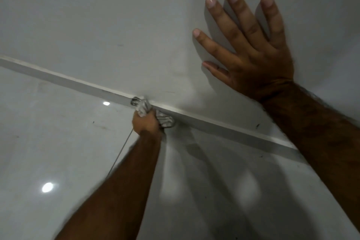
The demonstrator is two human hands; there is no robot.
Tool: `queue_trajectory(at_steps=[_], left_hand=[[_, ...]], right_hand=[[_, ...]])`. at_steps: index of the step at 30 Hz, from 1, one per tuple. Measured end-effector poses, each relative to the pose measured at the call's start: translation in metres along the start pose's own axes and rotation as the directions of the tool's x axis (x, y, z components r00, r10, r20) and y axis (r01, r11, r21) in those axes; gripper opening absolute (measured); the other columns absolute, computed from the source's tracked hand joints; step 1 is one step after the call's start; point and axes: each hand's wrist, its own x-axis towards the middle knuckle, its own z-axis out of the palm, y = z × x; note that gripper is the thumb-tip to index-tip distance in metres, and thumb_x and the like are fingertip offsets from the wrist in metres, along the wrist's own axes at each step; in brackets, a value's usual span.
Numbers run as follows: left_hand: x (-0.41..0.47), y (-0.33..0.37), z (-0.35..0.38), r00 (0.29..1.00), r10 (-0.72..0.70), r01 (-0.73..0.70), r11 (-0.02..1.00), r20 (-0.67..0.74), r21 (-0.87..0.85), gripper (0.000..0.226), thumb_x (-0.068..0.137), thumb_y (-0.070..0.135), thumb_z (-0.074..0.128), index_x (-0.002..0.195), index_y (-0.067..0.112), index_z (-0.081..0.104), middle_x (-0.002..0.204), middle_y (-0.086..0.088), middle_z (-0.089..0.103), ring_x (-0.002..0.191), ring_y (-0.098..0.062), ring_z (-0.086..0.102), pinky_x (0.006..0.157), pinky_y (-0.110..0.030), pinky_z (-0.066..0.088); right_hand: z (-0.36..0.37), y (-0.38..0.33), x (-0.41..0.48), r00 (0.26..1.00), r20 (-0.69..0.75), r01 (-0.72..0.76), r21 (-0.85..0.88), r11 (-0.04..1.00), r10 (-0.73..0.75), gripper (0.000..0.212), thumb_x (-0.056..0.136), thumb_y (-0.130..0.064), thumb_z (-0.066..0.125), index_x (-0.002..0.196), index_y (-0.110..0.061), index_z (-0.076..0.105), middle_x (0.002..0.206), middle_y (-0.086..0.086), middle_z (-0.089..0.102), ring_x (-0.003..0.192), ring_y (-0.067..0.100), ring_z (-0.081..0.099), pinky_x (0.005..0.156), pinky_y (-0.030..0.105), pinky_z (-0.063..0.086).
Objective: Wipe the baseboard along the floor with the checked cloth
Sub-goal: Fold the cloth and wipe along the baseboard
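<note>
A pale grey baseboard (58, 79) runs diagonally from the left edge down to the right, where the white wall meets the glossy floor. My left hand (146, 122) is shut on the checked cloth (143, 104), a bunched white and grey rag, and presses it against the baseboard near the middle of the view. Part of the cloth (165, 121) bulges out to the right of my fist. My right hand (251, 50) lies flat on the wall above the baseboard, fingers spread, holding nothing.
The white wall (97, 15) carries a few small dark marks. The shiny floor tiles (48, 152) reflect two ceiling lights, and a thin grout line runs toward my left arm. Small dark specks lie on the floor by the baseboard at right.
</note>
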Motion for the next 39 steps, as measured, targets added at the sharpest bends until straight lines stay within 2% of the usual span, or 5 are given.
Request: queue_trajectory(at_steps=[5, 12, 19, 29, 39], left_hand=[[-0.024, -0.034, 0.003, 0.986, 0.121, -0.148, 0.951, 0.113, 0.271, 0.021, 0.078, 0.006, 0.077, 0.094, 0.019, 0.076, 0.086, 0.001, 0.075, 0.072, -0.011, 0.068, 0.053, -0.008, 0.051], [0.016, 0.009, -0.004, 0.985, 0.116, -0.092, 0.979, -0.128, 0.184, 0.028, 0.074, 0.009, 0.078, 0.102, 0.012, 0.076, 0.095, -0.005, 0.076, 0.090, -0.027, 0.075, 0.078, -0.034, 0.063], [-0.023, -0.012, 0.003, 0.975, 0.205, -0.222, 0.926, 0.088, 0.304, 0.018, 0.081, 0.015, 0.077, 0.097, 0.023, 0.074, 0.081, 0.011, 0.072, 0.080, -0.013, 0.071, 0.080, -0.032, 0.061], [-0.004, 0.020, 0.010, 0.978, -0.180, 0.134, 0.931, -0.108, -0.339, 0.017, 0.089, -0.009, 0.062, 0.105, -0.004, 0.067, 0.105, -0.023, 0.072, 0.075, -0.032, 0.076, 0.061, -0.039, 0.064], [-0.096, -0.064, 0.046, 0.848, -0.439, 0.461, 0.887, 0.296, -0.007, 0.017, 0.086, -0.013, 0.065, 0.100, -0.004, 0.070, 0.070, -0.012, 0.073, 0.047, -0.023, 0.071, 0.039, -0.027, 0.055]], right_hand=[[-0.004, 0.000, -0.001, 0.999, 0.027, 0.019, -0.025, 1.000, -0.018, 0.059, 0.113, -0.052, 0.049, 0.164, -0.021, 0.046, 0.168, 0.016, 0.042, 0.153, 0.040, 0.044, 0.124, 0.061, 0.024], [-0.007, 0.001, 0.002, 0.999, 0.051, 0.016, -0.007, 1.000, -0.015, 0.058, 0.113, -0.050, 0.050, 0.162, -0.021, 0.048, 0.167, 0.017, 0.044, 0.152, 0.042, 0.045, 0.121, 0.063, 0.023], [-0.006, 0.002, 0.000, 0.998, 0.059, 0.027, -0.016, 1.000, -0.026, 0.060, 0.113, -0.051, 0.047, 0.166, -0.021, 0.042, 0.169, 0.017, 0.040, 0.154, 0.041, 0.043, 0.122, 0.062, 0.022], [-0.005, 0.002, -0.003, 0.999, 0.048, 0.007, 0.040, 0.999, -0.008, 0.058, 0.113, -0.047, 0.048, 0.165, -0.021, 0.044, 0.170, 0.017, 0.039, 0.155, 0.042, 0.040, 0.126, 0.059, 0.017], [-0.007, 0.004, -0.002, 0.998, 0.057, -0.002, 0.069, 0.998, -0.002, 0.058, 0.111, -0.045, 0.053, 0.164, -0.022, 0.047, 0.169, 0.016, 0.041, 0.155, 0.040, 0.041, 0.126, 0.059, 0.019]])
